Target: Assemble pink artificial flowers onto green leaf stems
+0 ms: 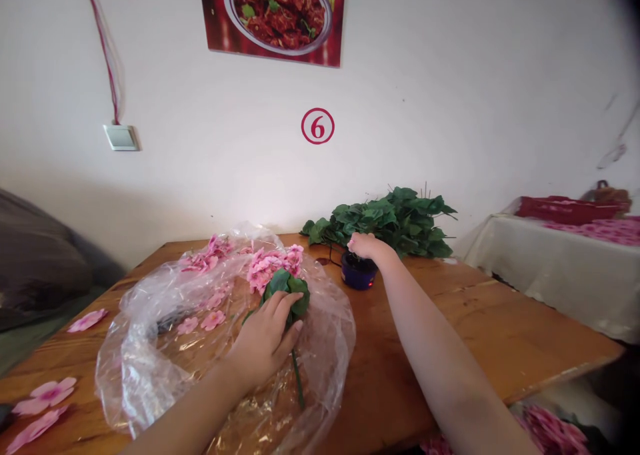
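Note:
My left hand [267,335] is wrapped round an artificial flower stem [299,379] with green leaves [290,286] and pink blossoms [273,265], held over a clear plastic bag [150,361]. My right hand [364,245] reaches far across the table with its fingers bent down over a small dark blue pot [358,272]; what, if anything, the fingers pinch is hidden. A heap of green artificial leaves [390,225] lies just behind the pot.
A wooden table [475,321] stands against a white wall. Loose pink petals [47,391] lie on its left side and inside the bag. A second table with a pale cloth [550,268] and a red tray [567,209] stands at right.

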The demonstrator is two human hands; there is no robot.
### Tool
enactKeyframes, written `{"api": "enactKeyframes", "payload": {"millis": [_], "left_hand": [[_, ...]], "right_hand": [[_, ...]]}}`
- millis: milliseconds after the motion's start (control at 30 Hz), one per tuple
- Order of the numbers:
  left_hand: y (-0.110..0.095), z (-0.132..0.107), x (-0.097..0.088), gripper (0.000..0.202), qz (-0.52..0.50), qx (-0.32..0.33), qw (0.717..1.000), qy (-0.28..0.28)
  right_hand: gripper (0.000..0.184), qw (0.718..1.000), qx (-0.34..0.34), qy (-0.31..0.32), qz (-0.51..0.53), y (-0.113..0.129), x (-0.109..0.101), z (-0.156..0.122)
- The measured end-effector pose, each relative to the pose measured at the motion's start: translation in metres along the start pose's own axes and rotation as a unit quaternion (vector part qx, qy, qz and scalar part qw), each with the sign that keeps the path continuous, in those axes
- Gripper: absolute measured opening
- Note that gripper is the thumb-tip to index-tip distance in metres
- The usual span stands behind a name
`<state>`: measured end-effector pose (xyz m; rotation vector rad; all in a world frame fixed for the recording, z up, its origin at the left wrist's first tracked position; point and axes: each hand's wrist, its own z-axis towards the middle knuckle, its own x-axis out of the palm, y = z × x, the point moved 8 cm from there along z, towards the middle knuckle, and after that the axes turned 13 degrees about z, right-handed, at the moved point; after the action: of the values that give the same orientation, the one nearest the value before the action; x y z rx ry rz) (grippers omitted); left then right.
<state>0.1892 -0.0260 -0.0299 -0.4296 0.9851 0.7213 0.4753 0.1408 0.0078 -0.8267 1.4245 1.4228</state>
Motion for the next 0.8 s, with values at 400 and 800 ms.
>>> {"api": "enactKeyframes", "payload": {"millis": [400,800], "left_hand": [[-0.001,0.001,0.01,0.038,-0.016,0.006,0.999,0.031],[-0.003,0.0,0.008,0.038,-0.003,0.011,1.0,0.029]], "right_hand": [[0.035,0.999,0.031,0.037,-0.015,0.01,0.011,-0.007],[0.034,0.998,0.034,0.056,-0.012,0.005,0.011,-0.008]]}}
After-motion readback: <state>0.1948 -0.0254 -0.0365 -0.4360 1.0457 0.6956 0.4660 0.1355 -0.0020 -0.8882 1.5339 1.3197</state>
